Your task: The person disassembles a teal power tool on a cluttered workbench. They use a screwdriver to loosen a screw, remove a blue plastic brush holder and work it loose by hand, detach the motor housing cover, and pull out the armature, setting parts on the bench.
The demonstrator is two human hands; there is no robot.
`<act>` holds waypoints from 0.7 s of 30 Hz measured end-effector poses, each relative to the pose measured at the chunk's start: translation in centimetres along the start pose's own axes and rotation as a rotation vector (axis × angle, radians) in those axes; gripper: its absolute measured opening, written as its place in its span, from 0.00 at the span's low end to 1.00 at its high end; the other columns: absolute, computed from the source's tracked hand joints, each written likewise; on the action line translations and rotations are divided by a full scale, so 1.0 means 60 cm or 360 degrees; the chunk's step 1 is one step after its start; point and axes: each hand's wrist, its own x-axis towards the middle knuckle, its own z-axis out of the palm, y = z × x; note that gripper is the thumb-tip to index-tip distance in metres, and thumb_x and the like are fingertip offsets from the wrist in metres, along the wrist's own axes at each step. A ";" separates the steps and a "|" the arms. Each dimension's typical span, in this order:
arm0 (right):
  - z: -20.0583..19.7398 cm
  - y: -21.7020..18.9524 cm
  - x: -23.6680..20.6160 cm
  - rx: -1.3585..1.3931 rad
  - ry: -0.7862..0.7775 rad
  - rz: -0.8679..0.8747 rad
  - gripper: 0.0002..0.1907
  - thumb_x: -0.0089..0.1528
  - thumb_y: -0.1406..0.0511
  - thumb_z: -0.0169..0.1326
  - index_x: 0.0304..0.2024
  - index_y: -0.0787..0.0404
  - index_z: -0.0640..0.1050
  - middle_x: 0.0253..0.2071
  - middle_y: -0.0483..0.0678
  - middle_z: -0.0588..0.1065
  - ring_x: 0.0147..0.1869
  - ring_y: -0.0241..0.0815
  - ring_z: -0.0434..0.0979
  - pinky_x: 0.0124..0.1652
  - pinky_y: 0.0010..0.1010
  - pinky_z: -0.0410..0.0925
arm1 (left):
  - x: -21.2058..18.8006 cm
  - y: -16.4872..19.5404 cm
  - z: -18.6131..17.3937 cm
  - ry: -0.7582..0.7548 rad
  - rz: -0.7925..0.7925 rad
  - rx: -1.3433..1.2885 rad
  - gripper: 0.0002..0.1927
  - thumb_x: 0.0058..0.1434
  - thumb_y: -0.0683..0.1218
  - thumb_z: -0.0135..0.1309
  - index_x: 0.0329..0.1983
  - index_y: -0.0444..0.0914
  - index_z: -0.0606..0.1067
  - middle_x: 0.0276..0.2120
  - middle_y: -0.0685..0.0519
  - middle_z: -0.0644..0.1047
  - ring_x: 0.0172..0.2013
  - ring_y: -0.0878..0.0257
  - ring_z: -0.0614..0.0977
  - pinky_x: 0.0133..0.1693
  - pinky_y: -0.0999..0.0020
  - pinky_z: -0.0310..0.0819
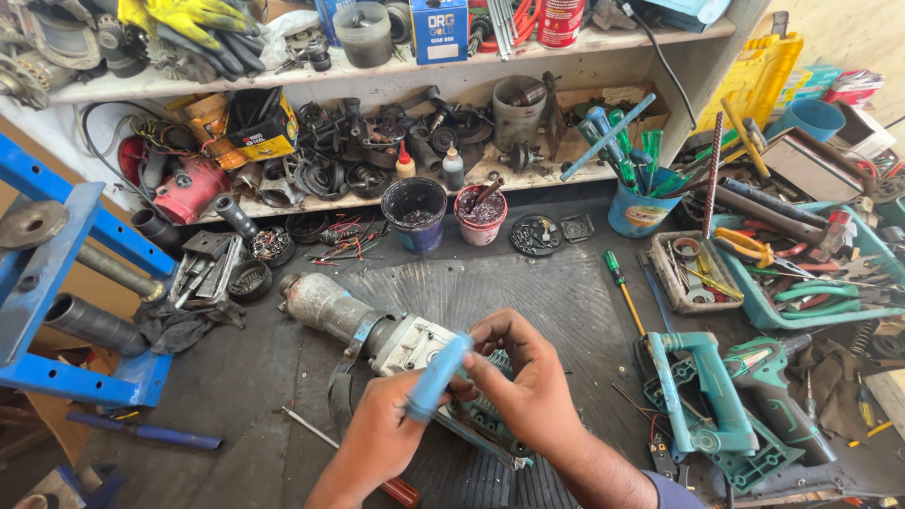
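Both hands over the demolition hammer (pixel 377 330) mid-worktop. Left hand (pixel 377 443) wraps a blue tube (pixel 436 377), fingers curled round its lower end. Right hand (pixel 523 377) pinches its upper part w/ fingertips. Tube looks light, prob soft plastic, maybe slick; grip low. Hammer looks heavy, stiff. Teal drill casing (pixel 702 405) sits right of hammer.

head view, close, facing down at workbench (pixel 236 377)

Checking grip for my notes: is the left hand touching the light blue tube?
Touching. The head view shows the left hand with fingers wrapped around the light blue tube.
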 end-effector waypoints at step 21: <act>0.008 -0.039 0.012 -0.0344 -0.0353 0.0012 0.12 0.56 0.66 0.66 0.41 0.61 0.83 0.51 0.49 0.77 0.59 0.45 0.75 0.59 0.36 0.66 | 0.010 0.017 -0.003 0.0185 -0.0223 0.0259 0.08 0.61 0.43 0.62 0.41 0.35 0.81 0.33 0.48 0.81 0.31 0.59 0.83 0.35 0.66 0.75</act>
